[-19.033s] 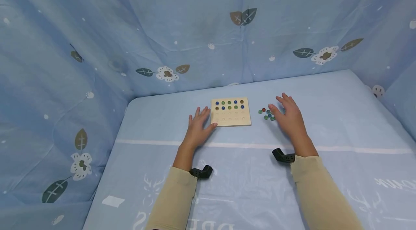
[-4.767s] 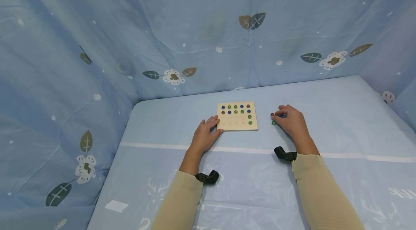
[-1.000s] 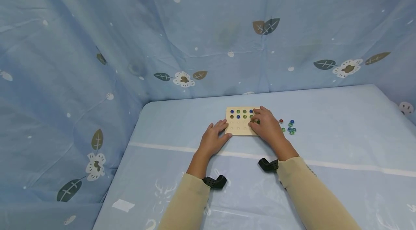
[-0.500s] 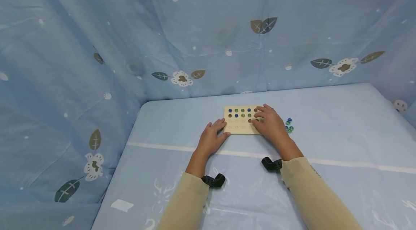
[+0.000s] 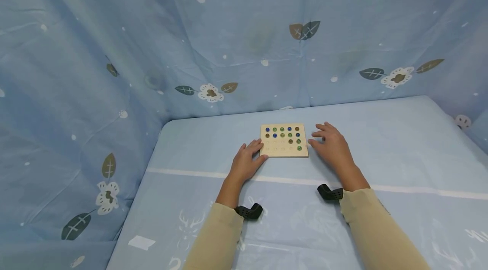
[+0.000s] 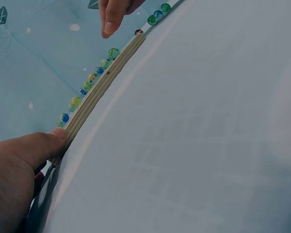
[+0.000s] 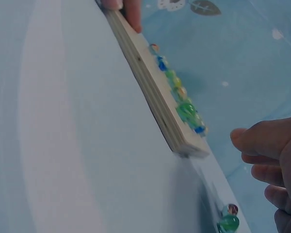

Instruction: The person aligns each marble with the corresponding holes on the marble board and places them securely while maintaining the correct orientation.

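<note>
A pale wooden board (image 5: pixel 275 146) with rows of round hollows lies on the bed-like surface. Its two far rows are filled with glass marbles (image 5: pixel 282 135); near its right edge sit two green ones and a brown marble (image 5: pixel 290 141). My left hand (image 5: pixel 245 162) rests against the board's left edge, thumb (image 6: pixel 53 141) pressed at the near corner. Just right of the board hovers my right hand (image 5: pixel 333 148), fingers loosely bent, thumb apart from them; I see nothing held. Loose marbles (image 7: pixel 229 222) lie below it, mostly hidden by that hand in the head view.
More loose marbles (image 6: pixel 158 14) show beyond the board in the left wrist view. A light blue cover (image 5: pixel 381 134) spreads around the board, crossed by a white stripe (image 5: pixel 404 192). Patterned curtain (image 5: pixel 244 41) rises behind and at the sides.
Over the earlier frames, two green marbles and then a brown one came into the board's near rows. My right hand has just moved right, off the board; my left hand stays at its edge.
</note>
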A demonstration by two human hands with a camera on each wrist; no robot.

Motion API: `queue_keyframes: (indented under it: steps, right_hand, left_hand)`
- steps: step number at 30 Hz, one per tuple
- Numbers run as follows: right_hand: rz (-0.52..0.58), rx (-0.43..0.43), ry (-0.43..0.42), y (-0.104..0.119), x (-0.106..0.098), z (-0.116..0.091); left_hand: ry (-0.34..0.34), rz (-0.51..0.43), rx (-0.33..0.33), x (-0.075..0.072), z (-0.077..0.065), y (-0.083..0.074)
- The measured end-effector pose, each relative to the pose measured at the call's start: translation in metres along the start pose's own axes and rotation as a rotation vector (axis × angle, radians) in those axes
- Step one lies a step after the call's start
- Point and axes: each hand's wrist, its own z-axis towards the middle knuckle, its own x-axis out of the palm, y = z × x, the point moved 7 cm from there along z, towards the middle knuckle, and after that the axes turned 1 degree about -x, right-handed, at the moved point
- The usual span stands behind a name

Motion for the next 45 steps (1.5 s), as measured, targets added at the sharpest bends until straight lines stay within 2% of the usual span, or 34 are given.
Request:
queue_keyframes:
  steps: [6,12,22,30,45]
  right_hand:
    - [0.008,0.016,-0.035,-0.016,-0.007,-0.003]
    - [0.020,0.035,-0.032,-0.031,-0.007,-0.004]
    - [0.086,0.136,-0.023,-0.054,-0.006,-0.004]
    - [0.125,0.187,-0.008,-0.061,-0.004,0.000]
    - [0.138,0.200,-0.005,-0.063,-0.002,0.002]
  left_hand:
    - [0.005,-0.009,-0.001,0.002,-0.002,0.001]
    - [0.006,-0.023,-0.010,0.004,-0.003,0.003]
    - [0.011,-0.015,-0.013,0.001,-0.003,0.002]
    - [0.002,-0.008,-0.013,-0.002,0.003,0.002]
    - [0.015,-0.009,-0.034,0.000,0.005,0.002]
